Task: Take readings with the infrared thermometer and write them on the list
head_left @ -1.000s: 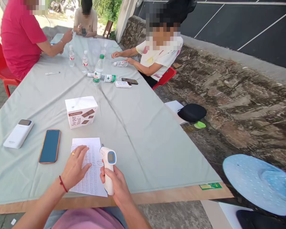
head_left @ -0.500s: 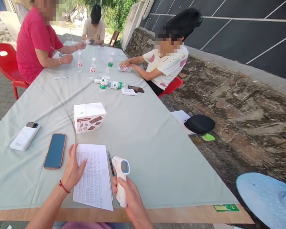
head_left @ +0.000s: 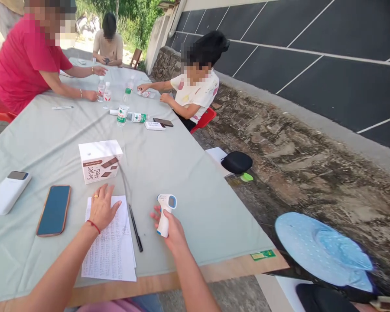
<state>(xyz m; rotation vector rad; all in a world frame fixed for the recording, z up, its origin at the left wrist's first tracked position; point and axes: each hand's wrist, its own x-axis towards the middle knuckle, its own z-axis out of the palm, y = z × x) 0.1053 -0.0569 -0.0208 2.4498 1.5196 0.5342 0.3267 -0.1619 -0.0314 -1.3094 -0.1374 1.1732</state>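
Observation:
My right hand (head_left: 169, 225) grips a white and blue infrared thermometer (head_left: 166, 214) by its handle, raised over the cloth-covered table. Flat on the upper part of the written paper sheets (head_left: 112, 253) lies my left hand (head_left: 103, 208), its fingers apart. A black pen (head_left: 135, 228) rests along the sheets' right edge, between my two hands. Just beyond my left fingertips stands a white box (head_left: 100, 161) with brown print. To the left of the papers are a phone (head_left: 53, 211) in an orange-brown case and a white power bank (head_left: 8, 193).
Farther up the table (head_left: 169, 164) are a green-capped water bottle (head_left: 122, 112), a lying bottle (head_left: 138, 117) and a white device (head_left: 155, 126) beside a dark phone (head_left: 163, 122). Three people sit around the far part. A light blue sun hat (head_left: 318, 247) lies off the right edge.
My right hand has carried the thermometer right and away from the papers. My left hand has slid farther onto the sheets. The person in pink has reached to a bottle.

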